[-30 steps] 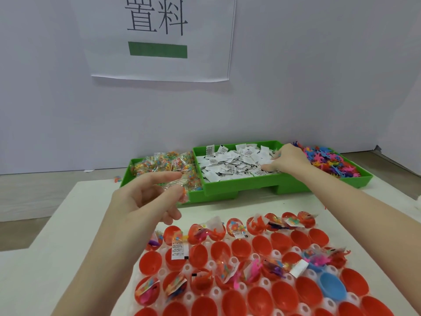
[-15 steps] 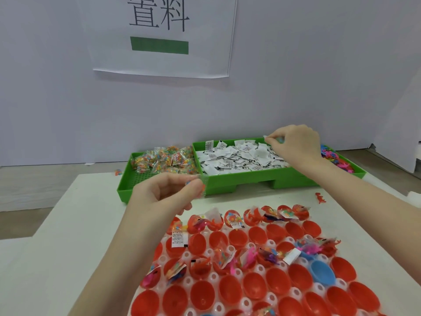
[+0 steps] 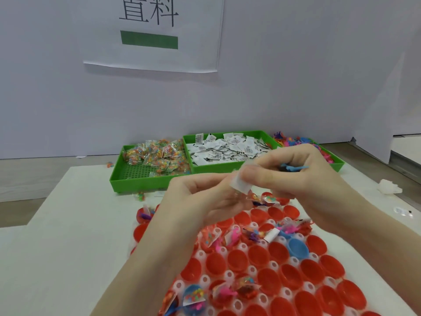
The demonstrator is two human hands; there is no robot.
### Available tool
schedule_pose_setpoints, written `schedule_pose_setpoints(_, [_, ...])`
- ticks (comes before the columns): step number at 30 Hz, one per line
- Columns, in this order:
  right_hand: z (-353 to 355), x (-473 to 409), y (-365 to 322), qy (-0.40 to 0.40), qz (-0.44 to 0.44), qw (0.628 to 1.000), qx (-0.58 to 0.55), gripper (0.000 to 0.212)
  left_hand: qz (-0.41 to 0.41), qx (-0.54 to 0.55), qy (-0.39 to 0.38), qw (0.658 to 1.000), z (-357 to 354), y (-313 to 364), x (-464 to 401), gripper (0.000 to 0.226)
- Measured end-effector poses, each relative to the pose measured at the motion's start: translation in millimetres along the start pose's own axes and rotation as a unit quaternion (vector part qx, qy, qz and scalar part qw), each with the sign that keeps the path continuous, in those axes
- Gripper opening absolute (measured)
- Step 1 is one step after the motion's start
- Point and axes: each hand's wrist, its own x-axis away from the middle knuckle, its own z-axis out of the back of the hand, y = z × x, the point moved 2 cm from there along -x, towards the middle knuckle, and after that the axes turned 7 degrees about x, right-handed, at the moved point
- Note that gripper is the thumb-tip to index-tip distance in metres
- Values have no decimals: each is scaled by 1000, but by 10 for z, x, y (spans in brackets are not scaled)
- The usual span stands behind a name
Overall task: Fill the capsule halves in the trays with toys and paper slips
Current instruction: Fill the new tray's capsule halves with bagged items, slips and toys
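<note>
Both hands meet above the capsule tray (image 3: 284, 299): right hand (image 3: 303, 176) pinches a white paper slip (image 3: 239, 184) and grips a blue toy (image 3: 293, 168); left hand (image 3: 200, 201) curls beside, contents unclear. Red capsule halves (image 3: 257, 256) sit partly filled; green bins (image 3: 145, 176) hold packets, slips, toys.

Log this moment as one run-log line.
left hand: pinching paper slip | right hand: holding blue toy | place: above capsule tray

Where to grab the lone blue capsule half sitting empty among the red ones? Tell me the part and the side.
Pinch the near rim of the blue capsule half from above, one finger inside the bowl and one outside. It sits open side up in the tray with red halves close around it, so probably only its raised edge is free.
</note>
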Motion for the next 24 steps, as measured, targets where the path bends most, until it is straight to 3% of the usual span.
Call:
schedule_pose_setpoints(5, [-31, 237, 4, 132, 0, 991, 36, 17, 39, 94, -44, 994, -214, 21, 74, 30])
schedule_pose_setpoints(8, [-17, 328, -24, 170, 9, 984, 51, 18, 2, 41, -65, 997, -280, 12, 130, 26])
schedule_pose_setpoints(16, [-14, 424, -37, 115, -94, 987, -53, 31, -17, 27, -67, 997, -287, 2, 159, 24])
schedule_pose_setpoints(19, [11, 428, 24, 79, -150, 971, -168, 48, -15, 26, -33, 999, -287, 4, 158, 16])
schedule_pose_setpoints(21, [45, 437, 45, 67, -161, 958, -228, 53, -15, 16, -12, 1000, -292, 10, 159, 19])
schedule_pose_setpoints(24, [75, 448, 35, 87, -151, 959, -223, 50, -31, -39, 10, 999, -298, 6, 157, 27])
